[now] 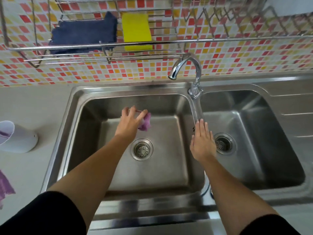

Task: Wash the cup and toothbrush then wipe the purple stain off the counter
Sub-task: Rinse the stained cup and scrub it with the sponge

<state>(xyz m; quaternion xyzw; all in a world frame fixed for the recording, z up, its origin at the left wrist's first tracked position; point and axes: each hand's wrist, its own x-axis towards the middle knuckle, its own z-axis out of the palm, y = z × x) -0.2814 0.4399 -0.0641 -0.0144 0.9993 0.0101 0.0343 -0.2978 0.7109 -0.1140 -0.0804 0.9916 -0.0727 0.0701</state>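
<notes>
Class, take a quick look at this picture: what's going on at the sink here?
A person stands at a double sink. The left hand holds a purple cloth over the left basin. The right hand, fingers straight, touches the tap lever. No water shows running. The cup lies on its side on the counter to the left, and the purple stain sits on the counter nearer the person.
</notes>
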